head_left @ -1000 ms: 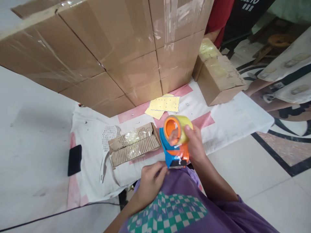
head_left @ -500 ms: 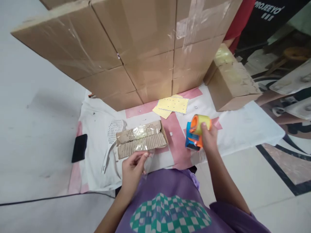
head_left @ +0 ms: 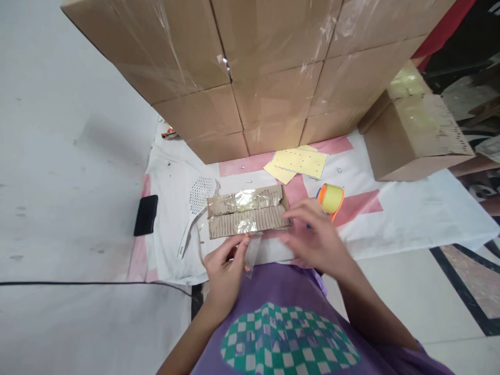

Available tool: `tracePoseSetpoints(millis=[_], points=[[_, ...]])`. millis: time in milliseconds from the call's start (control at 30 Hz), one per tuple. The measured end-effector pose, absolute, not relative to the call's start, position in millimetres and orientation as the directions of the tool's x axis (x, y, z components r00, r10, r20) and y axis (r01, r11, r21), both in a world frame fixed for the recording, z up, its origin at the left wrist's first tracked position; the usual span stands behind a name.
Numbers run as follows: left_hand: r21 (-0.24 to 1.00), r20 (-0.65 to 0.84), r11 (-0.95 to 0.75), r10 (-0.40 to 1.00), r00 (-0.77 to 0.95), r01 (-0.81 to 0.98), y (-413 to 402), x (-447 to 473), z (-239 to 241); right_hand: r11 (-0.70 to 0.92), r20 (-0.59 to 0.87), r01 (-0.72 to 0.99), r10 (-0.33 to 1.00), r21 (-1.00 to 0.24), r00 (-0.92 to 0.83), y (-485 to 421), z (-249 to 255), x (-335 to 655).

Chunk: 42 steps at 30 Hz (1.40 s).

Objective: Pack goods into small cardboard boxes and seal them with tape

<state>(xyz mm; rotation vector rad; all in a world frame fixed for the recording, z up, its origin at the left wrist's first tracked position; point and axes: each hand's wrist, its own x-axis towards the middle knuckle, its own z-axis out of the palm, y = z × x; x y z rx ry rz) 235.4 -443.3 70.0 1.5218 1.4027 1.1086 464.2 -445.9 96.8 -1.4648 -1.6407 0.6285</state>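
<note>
Between the thumb and fingers of my left hand (head_left: 226,265) hangs a strip of clear tape (head_left: 253,252), at the near edge of the cardboard piece (head_left: 234,224). That cardboard is a low, ridged brown box with shiny tape across its middle. My right hand (head_left: 312,232), a little blurred, is held with fingers apart by the cardboard's right end and holds nothing. Partly hidden behind it, the tape dispenser (head_left: 332,200) rests on the table with its yellowish roll and orange frame showing.
Stacked cardboard boxes (head_left: 269,99) rise at the back, with another box (head_left: 414,130) at the right. Yellow cards (head_left: 300,162) lie before the stack. A white slotted skimmer (head_left: 199,198) and a black phone (head_left: 146,215) are at the left of the cloth-covered table (head_left: 410,219).
My right hand has let go of the tape dispenser, now on the table, and moved left toward the cardboard. My left hand still pinches the tape strip. The view has shifted.
</note>
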Motion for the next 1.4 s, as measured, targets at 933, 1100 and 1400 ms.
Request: tracePoseSetpoints(millis=[933, 1100, 1400], points=[[0.993, -0.004, 0.003, 1.000, 0.015, 0.116, -447.1, 210.8, 69.7, 0.292, 0.092, 0.486, 0.915, -0.824, -0.393, -354.4, 178.7, 440.8], [0.970, -0.218, 0.207, 0.973, 0.078, 0.124, -439.6, 225.6, 64.2, 0.256, 0.040, 0.502, 0.915, -0.826, -0.401, -339.3, 153.3, 434.3], [0.930, -0.366, 0.367, 0.930, -0.048, 0.017, -436.3, 239.6, 42.9, 0.195, -0.028, 0.583, 0.936, -0.789, -0.352, -309.7, 103.1, 429.2]])
